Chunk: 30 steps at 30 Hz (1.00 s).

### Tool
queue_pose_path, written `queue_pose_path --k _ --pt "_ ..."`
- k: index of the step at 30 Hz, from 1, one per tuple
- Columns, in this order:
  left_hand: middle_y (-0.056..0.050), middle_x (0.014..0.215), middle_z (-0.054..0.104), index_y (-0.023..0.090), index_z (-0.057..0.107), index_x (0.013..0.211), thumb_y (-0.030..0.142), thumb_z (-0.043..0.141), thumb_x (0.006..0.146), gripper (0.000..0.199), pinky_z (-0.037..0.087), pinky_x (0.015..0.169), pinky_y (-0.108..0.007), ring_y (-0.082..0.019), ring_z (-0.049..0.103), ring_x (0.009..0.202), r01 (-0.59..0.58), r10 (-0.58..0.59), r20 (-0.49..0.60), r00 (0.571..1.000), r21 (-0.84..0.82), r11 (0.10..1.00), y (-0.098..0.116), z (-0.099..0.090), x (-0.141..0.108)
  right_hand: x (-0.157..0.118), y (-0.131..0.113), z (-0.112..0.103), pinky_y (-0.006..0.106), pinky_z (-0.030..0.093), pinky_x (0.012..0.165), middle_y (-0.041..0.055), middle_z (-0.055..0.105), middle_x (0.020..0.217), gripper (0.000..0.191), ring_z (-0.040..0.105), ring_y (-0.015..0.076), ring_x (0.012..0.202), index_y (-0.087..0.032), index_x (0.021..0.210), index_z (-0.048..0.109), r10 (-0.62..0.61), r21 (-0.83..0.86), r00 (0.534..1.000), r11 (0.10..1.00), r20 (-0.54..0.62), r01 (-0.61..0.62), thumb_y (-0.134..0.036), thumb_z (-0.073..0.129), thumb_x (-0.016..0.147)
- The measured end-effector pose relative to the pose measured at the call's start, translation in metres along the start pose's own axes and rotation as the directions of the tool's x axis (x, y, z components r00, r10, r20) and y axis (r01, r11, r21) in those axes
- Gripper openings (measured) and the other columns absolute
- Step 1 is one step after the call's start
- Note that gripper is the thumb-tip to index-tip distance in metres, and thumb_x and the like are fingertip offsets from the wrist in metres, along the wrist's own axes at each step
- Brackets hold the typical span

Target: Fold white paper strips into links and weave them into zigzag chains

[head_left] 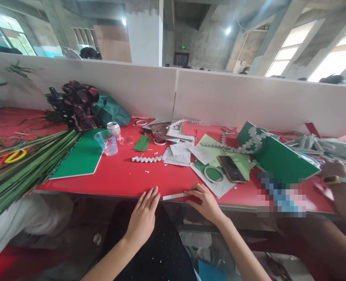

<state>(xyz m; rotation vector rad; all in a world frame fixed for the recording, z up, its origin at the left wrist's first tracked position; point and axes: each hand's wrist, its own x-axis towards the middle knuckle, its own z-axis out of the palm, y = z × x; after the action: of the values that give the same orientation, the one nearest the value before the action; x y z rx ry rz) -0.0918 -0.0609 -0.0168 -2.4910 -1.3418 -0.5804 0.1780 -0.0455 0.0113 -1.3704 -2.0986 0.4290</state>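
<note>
A narrow folded paper strip (174, 196) lies at the front edge of the red table (117, 175). My right hand (205, 201) has its thumb and fingers closed on the strip's right end. Just left of the strip, my left hand (143, 214) rests at the table edge, fingers stretched out and holding nothing. Beyond my hands sits a short zigzag chain of folded paper (146, 159), near printed paper sheets (177, 156). A longer folded chain (240, 148) reaches across light green paper to a green board (284, 160).
A phone (231, 169) and a tape roll (213, 174) lie at right. Plastic cup (107, 144), can (113, 130), long green leaves (35, 164) and yellow-handled scissors (15, 156) are at left. Another person's hand (337, 170) is at far right. A white partition (234, 97) stands behind.
</note>
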Motion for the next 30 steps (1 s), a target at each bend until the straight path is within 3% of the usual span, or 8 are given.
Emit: queue_pose_path --k 6,10,13,16,19,21,26,30 --pt "-0.008 0.147 0.041 0.017 0.033 0.143 -0.001 0.036 0.080 0.066 0.035 0.112 -0.042 -0.021 0.035 0.137 0.035 -0.036 -0.002 0.999 -0.090 0.995 0.000 0.000 0.002 -0.013 0.003 0.001 0.038 0.044 0.084 0.0078 0.064 0.094 0.018 0.057 0.0234 0.091 -0.026 0.095 0.070 -0.043 0.011 0.998 0.999 -0.035 0.044 -0.031 0.054 0.089" --pt "-0.010 0.140 0.049 0.018 0.048 0.132 0.016 0.042 0.089 0.043 0.038 0.108 -0.047 -0.025 0.041 0.133 0.126 -0.129 0.007 0.992 -0.259 0.958 0.010 -0.007 0.011 -0.012 -0.008 -0.004 0.033 0.044 0.079 0.0068 0.064 0.084 0.022 0.058 0.0208 0.082 -0.021 0.085 0.065 0.073 0.196 0.992 0.979 -0.102 -0.052 -0.037 0.052 0.090" --pt "-0.008 0.141 0.049 0.021 0.055 0.124 0.028 0.044 0.092 0.034 0.040 0.106 -0.044 -0.024 0.042 0.132 0.181 -0.164 0.078 0.983 -0.486 0.855 0.020 -0.013 0.035 0.005 -0.017 -0.003 0.028 0.044 0.070 0.0034 0.061 0.073 0.028 0.056 0.0173 0.071 -0.019 0.079 0.059 0.148 0.338 0.987 0.934 -0.070 -0.116 -0.042 0.048 0.091" --pt "-0.009 0.132 0.057 0.019 0.056 0.123 0.034 0.045 0.092 0.036 0.044 0.102 -0.038 -0.022 0.049 0.125 0.236 -0.214 0.127 0.969 -0.739 0.630 0.021 -0.013 0.074 0.034 -0.021 0.004 0.026 0.044 0.067 0.0015 0.060 0.069 0.030 0.055 0.0157 0.067 -0.018 0.080 0.060 0.114 0.441 0.993 0.891 0.016 -0.110 -0.046 0.051 0.088" --pt "-0.010 0.100 0.071 0.013 0.066 0.101 0.037 0.048 0.090 0.032 0.052 0.086 -0.033 -0.022 0.065 0.097 0.269 -0.213 0.211 0.954 -0.915 0.300 0.010 -0.001 0.113 0.064 -0.016 0.014 0.028 0.045 0.072 0.0034 0.064 0.079 0.032 0.058 0.0181 0.076 -0.016 0.087 0.064 0.089 0.536 0.996 0.839 0.033 -0.092 -0.046 0.054 0.086" --pt "-0.009 0.092 0.071 0.012 0.068 0.088 0.036 0.060 0.082 0.026 0.052 0.082 -0.032 -0.022 0.066 0.089 0.255 -0.307 0.184 0.934 -0.944 0.209 0.001 0.011 0.130 0.076 -0.011 0.021 0.029 0.046 0.072 0.0038 0.066 0.081 0.032 0.059 0.0192 0.077 -0.016 0.087 0.066 0.092 0.582 0.995 0.808 0.033 -0.094 -0.046 0.055 0.085" --pt "-0.005 0.081 0.068 0.014 0.066 0.086 0.035 0.068 0.074 0.024 0.053 0.071 -0.030 -0.019 0.065 0.078 0.322 -0.331 0.377 0.865 -0.923 -0.209 -0.009 0.031 0.132 0.079 -0.002 0.029 0.030 0.047 0.068 0.0047 0.067 0.077 0.032 0.061 0.0194 0.071 -0.016 0.093 0.066 0.120 0.651 0.992 0.750 0.034 -0.113 -0.043 0.050 0.088" --pt "-0.003 0.077 0.067 0.014 0.064 0.084 0.034 0.072 0.069 0.026 0.054 0.072 -0.033 -0.018 0.065 0.072 0.265 -0.371 0.409 0.834 -0.886 -0.381 -0.010 0.033 0.126 0.074 -0.004 0.030 0.028 0.047 0.068 0.0030 0.065 0.078 0.024 0.060 0.0160 0.069 -0.019 0.106 0.060 0.130 0.631 0.986 0.775 -0.101 -0.037 -0.029 0.046 0.090"
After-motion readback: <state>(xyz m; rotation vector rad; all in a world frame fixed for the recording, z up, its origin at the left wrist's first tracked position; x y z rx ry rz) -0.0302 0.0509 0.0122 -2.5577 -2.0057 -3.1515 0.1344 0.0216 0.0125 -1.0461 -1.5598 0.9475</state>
